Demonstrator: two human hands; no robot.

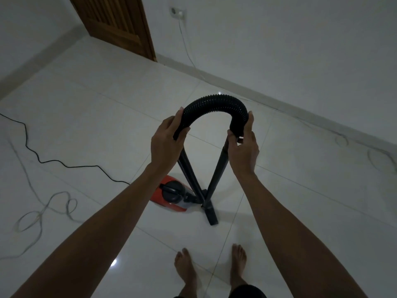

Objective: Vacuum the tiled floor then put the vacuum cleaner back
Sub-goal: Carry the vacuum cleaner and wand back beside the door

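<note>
A black ribbed hose (214, 102) arches between my two hands at chest height. My left hand (166, 143) grips its left leg, fingers curled round it. My right hand (243, 145) grips the right end, where the hose joins a straight black wand (216, 179). The wand slants down to a black floor nozzle (210, 214) on the white tiled floor (107, 130). The red canister vacuum cleaner (171, 194) sits on the tiles just left of the nozzle, the hose's other leg running down to it.
A black power cord (53, 161) snakes across the tiles at left, with a thin grey looped cable (55, 205) below it. A wooden door (120, 24) stands at the back, a wall socket (177, 12) beside it. My bare feet (210, 269) stand near the bottom.
</note>
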